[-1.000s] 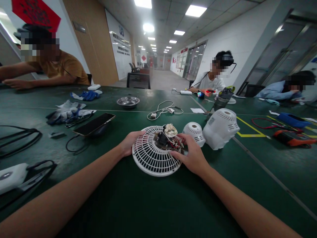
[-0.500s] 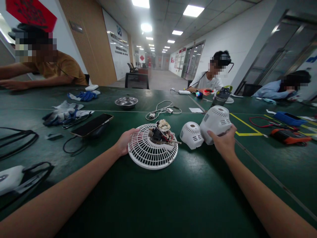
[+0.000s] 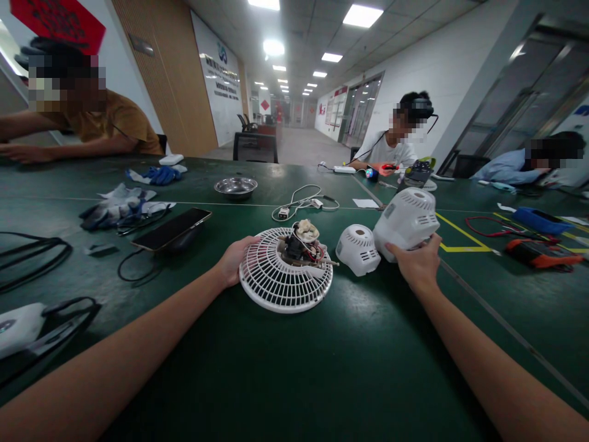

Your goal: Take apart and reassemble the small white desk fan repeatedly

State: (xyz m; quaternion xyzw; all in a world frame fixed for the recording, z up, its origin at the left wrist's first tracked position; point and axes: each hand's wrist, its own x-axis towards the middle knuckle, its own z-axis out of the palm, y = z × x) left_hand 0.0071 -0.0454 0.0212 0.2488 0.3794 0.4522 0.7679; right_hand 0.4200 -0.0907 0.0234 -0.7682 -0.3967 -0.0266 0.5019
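A white round fan grille point(image 3: 276, 282) lies flat on the green table point(image 3: 322, 368), with an exposed motor and red and white wires point(image 3: 304, 244) on top of it. My left hand point(image 3: 234, 261) grips the grille's left rim. My right hand point(image 3: 416, 264) is closed on the large white vented fan housing point(image 3: 407, 222), lifted and tilted off the table. A smaller white vented cap point(image 3: 358, 248) rests between the grille and the housing.
A phone point(image 3: 173, 228), gloves point(image 3: 117, 207), a steel bowl point(image 3: 235, 186) and a white cable point(image 3: 301, 205) lie beyond the grille. Black straps point(image 3: 32, 252) sit at the left. An orange meter point(image 3: 538, 255) and red leads lie at the right. Other people sit along the far side.
My right hand left the motor on the grille, moved right and took hold of the large white housing, which is now raised slightly. My left hand stayed on the grille's rim.
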